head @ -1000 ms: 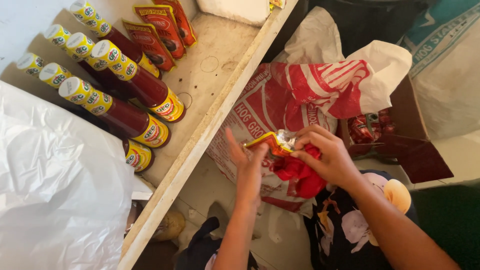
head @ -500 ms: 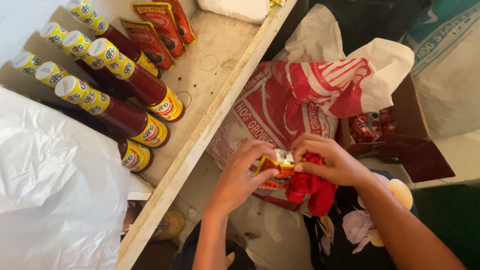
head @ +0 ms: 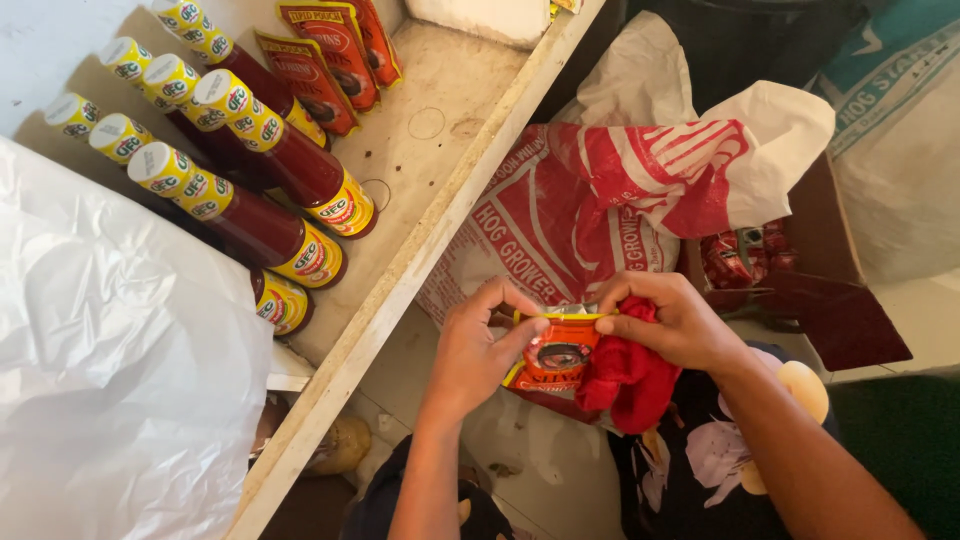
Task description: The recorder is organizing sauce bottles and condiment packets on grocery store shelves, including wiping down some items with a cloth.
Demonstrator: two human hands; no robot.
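Observation:
Both my hands hold a red and yellow sauce pouch (head: pixel 556 358) in front of me, below the shelf edge. My left hand (head: pixel 482 348) grips its left side with the thumb on the front. My right hand (head: pixel 672 320) pinches the pouch's top right corner and also clutches a red cloth (head: pixel 625 382) that hangs down beside the pouch.
A wooden shelf (head: pixel 440 200) at upper left carries several red sauce bottles (head: pixel 262 222) with yellow caps and red pouches (head: pixel 325 60) standing at the back. White plastic sheet (head: pixel 110 370) covers the left. A red and white feed sack (head: pixel 590 200) and a carton of red packets (head: pixel 760 262) lie behind my hands.
My left hand, open and apart from the pouch a second ago, has closed on its left side. The pouch has turned to face the camera and dropped slightly.

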